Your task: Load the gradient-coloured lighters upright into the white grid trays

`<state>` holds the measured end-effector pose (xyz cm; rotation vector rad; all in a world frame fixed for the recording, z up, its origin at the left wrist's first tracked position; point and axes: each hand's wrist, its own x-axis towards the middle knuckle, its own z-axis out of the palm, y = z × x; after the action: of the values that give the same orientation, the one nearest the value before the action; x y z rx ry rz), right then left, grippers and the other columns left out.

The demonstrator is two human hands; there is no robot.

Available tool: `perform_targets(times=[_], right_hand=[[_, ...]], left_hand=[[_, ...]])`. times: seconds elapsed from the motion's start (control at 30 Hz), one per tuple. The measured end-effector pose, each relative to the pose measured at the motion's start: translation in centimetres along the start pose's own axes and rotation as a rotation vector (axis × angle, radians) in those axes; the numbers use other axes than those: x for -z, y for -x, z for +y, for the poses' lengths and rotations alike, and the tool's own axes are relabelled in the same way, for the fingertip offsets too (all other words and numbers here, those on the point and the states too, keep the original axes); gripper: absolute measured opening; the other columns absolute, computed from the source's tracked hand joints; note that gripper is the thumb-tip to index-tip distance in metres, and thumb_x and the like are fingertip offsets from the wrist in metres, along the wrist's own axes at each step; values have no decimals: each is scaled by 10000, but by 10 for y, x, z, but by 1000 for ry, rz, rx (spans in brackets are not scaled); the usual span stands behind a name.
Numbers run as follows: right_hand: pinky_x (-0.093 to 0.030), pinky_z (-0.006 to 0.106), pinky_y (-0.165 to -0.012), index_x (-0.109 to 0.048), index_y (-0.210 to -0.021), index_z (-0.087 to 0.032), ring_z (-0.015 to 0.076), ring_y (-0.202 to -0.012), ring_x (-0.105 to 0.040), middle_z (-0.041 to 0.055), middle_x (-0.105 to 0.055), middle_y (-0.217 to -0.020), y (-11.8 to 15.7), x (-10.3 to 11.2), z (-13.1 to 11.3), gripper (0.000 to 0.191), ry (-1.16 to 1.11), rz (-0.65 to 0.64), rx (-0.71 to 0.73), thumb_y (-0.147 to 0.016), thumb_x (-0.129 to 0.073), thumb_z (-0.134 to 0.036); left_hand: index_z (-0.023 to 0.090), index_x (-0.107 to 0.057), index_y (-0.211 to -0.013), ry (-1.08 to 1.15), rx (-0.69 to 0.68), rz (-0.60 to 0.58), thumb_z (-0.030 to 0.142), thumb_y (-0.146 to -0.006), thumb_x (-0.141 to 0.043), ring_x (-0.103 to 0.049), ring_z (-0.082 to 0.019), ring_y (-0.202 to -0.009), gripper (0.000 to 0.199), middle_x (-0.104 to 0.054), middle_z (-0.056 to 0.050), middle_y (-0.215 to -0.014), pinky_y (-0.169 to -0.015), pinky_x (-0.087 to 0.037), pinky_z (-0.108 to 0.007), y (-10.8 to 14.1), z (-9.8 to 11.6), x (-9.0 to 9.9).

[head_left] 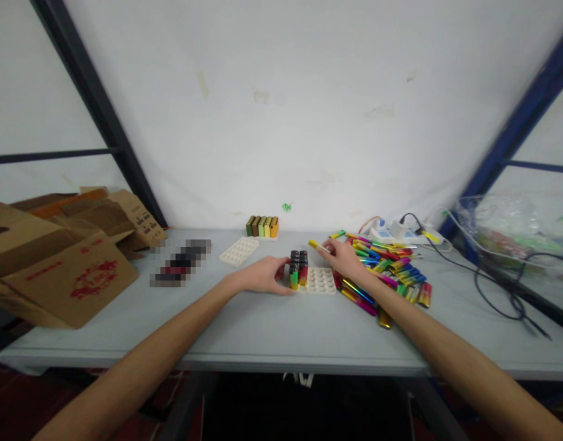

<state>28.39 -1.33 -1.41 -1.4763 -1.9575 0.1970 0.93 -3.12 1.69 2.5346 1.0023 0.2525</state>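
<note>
A white tray (321,280) with round holes lies mid-table. Its left columns hold upright lighters (303,269) with black tops and green or red-yellow shiny bodies. My left hand (265,274) curves round the tray's left end, thumb at the front corner and fingers beside the lighters. Pinched in my right hand (345,257) is a yellow lighter (318,246), tilted above the table behind the tray's right part. Just right of that hand spreads a heap of loose shiny lighters (403,269) in many colours, partly hidden by my right forearm.
An unfilled white tray (239,251) lies back left, near a block of upright lighters (261,226) by the wall. Open cardboard boxes (79,269) stand at left, beside a blurred dark item (182,263). A power strip (398,233), cable (497,312) and clear plastic bags (520,226) occupy the right.
</note>
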Motion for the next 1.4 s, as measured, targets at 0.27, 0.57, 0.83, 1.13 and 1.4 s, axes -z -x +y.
perform_targets(times=[0.27,0.57,0.83,1.13,1.4], right_hand=[[-412,288,-637,-695,-855,-181,181,-687,-570,24,-644,-736,-4,3,-3,376,-315,68,78,-889,-639,-551],[-482,299,-734,-536,-851,-216,173,-760,-605,33,-656,-822,0,6,-16,419,-593,-16,127,-992,-467,-604],[-481,264,-633,-541,-1073,-245,131,-604,-477,-62,-437,-693,11,9,-34,459,-837,-128,24,-947,-473,-682],[-209,267,-449,-334,-562,-242,109,-454,-237,-54,-271,-517,6,7,-34,516,-850,-195,-187,-927,-387,-602],[-184,274,-444,-315,-573,-244,110,-456,-224,-45,-299,-521,10,9,-42,368,-823,-108,-211,-883,-395,-426]], left_hand=[[188,-607,-1073,19,-11,2,584,-727,-750,-615,-197,-700,545,-658,-13,-821,-598,-398,-271,-1,-1,-1],[184,-595,-1036,6,-5,4,605,-726,-745,-600,-193,-684,544,-643,-12,-809,-586,-392,-272,0,-1,0],[187,-592,-1025,15,-3,-9,610,-728,-738,-593,-190,-667,536,-635,-7,-791,-579,-387,-273,0,1,1],[189,-604,-1067,19,-4,1,582,-724,-748,-587,-186,-679,541,-634,-5,-805,-576,-380,-270,0,1,0],[184,-606,-1092,7,-5,1,611,-732,-734,-597,-194,-685,573,-644,-10,-811,-585,-383,-273,0,-2,-1]])
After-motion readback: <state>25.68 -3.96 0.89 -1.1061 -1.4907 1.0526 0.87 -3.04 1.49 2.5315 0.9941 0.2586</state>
